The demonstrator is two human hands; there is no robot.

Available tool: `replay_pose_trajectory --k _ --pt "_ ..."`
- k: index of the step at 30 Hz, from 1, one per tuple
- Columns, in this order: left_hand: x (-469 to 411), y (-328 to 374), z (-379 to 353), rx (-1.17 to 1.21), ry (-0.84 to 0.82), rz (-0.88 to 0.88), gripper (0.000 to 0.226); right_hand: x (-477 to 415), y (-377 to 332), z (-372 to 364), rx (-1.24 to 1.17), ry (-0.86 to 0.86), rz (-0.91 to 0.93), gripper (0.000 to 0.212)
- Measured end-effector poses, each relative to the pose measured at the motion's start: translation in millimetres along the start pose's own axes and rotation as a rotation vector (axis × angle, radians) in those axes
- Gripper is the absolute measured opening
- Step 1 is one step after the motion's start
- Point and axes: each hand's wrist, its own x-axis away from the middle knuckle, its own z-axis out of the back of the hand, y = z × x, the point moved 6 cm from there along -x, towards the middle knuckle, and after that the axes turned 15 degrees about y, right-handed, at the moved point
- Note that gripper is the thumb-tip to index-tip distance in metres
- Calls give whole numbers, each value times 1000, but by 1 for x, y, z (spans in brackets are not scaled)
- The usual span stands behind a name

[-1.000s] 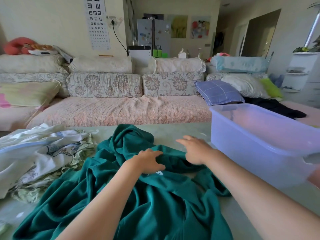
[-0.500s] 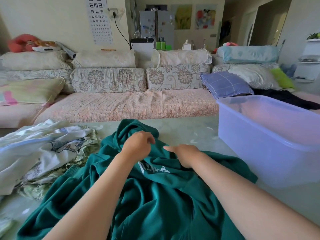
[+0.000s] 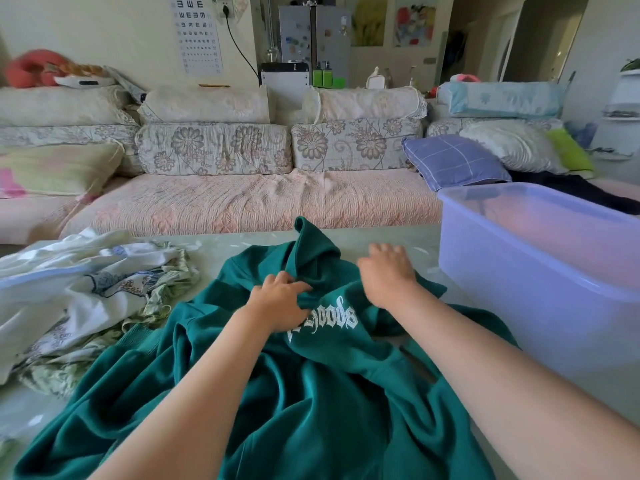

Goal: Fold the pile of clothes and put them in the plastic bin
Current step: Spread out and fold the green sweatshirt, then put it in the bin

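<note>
A dark green hooded sweatshirt (image 3: 311,393) with white lettering lies crumpled on the table in front of me, its hood bunched up at the far end. My left hand (image 3: 278,301) presses on the cloth just below the hood, fingers curled into a fold. My right hand (image 3: 386,275) rests on the sweatshirt to the right of the hood, fingers bent and slightly blurred. A pile of white and green-patterned clothes (image 3: 79,299) lies to the left. The translucent bluish plastic bin (image 3: 540,282) stands at the right.
The pale table (image 3: 381,237) runs out to a far edge in front of a long sofa (image 3: 249,202) with floral cushions. A blue checked pillow (image 3: 453,161) and dark cloth lie on the sofa behind the bin.
My right hand has moved up and to the right beside the hood. The sweatshirt front has been spread, so more of the white lettering shows. My left hand stays below the hood.
</note>
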Motion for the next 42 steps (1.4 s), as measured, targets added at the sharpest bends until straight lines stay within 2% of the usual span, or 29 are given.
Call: replay_pose_trajectory --k 1,2,3,6,8,10,11,13,16,19,23,25,27,29,31,34,36,38,40,42 --pt "3 0 -7 12 -110 13 64 0 -14 5 -235 48 64 51" --pt "6 0 -15 36 -231 30 69 2 -26 7 -413 15 100 54" --pt "9 0 -18 56 -344 40 72 5 -33 4 -493 -77 104 56" --pt "12 2 -11 -26 -512 -30 66 20 -33 -23 -308 -429 105 55" --pt "7 0 3 -9 -503 -40 59 18 -21 -22 -236 -431 71 42" --pt "0 -8 15 108 -436 18 51 12 -10 -20 -289 -354 -48 17" --pt "-5 -14 20 172 -370 52 42 9 -5 -22 -332 -318 -121 11" --pt "-23 -32 29 281 -147 145 27 1 5 -25 -443 -188 -280 15" --pt "-46 -60 42 345 174 291 26 -17 8 -27 -646 29 -450 22" --pt "-67 -72 47 357 287 328 31 -43 -2 -30 -846 12 -589 27" --pt "-106 -79 37 299 226 291 41 -81 -12 -45 -775 -216 -711 46" --pt "-124 -81 25 269 144 251 43 -97 -17 -55 -655 -309 -618 59" --pt "-140 -86 9 252 53 231 40 -108 -27 -70 -633 -441 -532 65" --pt "-152 -93 -8 203 -35 214 39 -115 -35 -90 -733 -587 -544 55" --pt "-160 -101 -21 111 -128 197 55 -126 -37 -109 -842 -634 -587 42" --pt "-171 -109 -27 4 -244 195 71 -150 -29 -111 -812 -452 -509 20" --pt "-176 -111 -24 51 -340 208 66 -166 -23 -99 -691 -270 -393 18" --pt "-179 -108 -15 92 -400 196 53 -178 -19 -89 -651 -132 -361 20" --pt "-189 -108 1 127 -280 195 39 -188 -15 -83 -683 -21 -380 24" --pt "-202 -114 24 215 26 290 29 -199 -4 -75 -768 138 -485 25"
